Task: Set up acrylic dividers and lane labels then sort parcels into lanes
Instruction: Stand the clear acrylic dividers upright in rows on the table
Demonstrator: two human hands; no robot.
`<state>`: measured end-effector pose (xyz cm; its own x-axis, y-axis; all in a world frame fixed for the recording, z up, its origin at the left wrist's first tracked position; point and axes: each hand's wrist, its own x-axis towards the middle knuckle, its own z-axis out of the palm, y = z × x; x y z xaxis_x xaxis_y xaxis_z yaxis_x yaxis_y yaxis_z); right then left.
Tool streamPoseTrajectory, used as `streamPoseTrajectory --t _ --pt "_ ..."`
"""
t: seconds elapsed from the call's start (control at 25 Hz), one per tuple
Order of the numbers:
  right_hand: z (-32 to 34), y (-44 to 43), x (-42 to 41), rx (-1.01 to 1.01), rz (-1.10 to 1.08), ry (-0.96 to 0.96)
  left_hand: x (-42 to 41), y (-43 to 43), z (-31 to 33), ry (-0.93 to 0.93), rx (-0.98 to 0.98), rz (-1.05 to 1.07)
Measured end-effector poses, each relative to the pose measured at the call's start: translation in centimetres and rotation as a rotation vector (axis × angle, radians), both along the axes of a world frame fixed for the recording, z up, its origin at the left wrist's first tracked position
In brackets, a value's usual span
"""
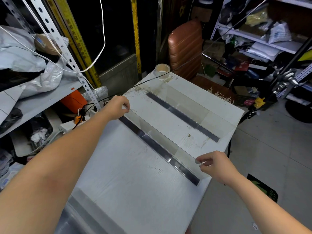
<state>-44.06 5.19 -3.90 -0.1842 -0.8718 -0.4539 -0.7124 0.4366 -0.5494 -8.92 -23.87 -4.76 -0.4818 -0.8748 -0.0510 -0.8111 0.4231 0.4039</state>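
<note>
- Head view: the left hand [118,107] reaches to the far left end of the near acrylic divider [160,141]. Its fingers [125,107] are curled, and thumb and fingertips pinch the top corner of the clear sheet.
- The right hand [214,163] is at the other end of this divider, at the right edge of the table [126,179]. Its thumb and fingertips pinch the top corner there and the other fingers are bent loosely.
- The near acrylic divider stands upright on its dark base strip, running slantwise across the white table between the two hands.
- A far acrylic divider [189,108] stands upright on its own dark strip, parallel to the near one and apart from it; no hand touches it.
- A tape roll [162,71] sits at the table's far corner, beyond the far divider.
- Grey bagged parcels [22,61] lie on the metal shelf [42,102] to the left, off the table.
</note>
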Motion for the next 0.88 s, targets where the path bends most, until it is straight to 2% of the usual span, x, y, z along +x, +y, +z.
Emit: streamPoseTrajectory --t 0.68,0.88 --pt "0.0 0.0 0.1 0.003 0.049 0.040 0.0 0.5 0.6 -0.058 -0.038 0.038" --pt "0.3 0.3 0.4 -0.070 0.029 -0.009 0.5 1.1 1.2 -0.084 -0.032 0.055"
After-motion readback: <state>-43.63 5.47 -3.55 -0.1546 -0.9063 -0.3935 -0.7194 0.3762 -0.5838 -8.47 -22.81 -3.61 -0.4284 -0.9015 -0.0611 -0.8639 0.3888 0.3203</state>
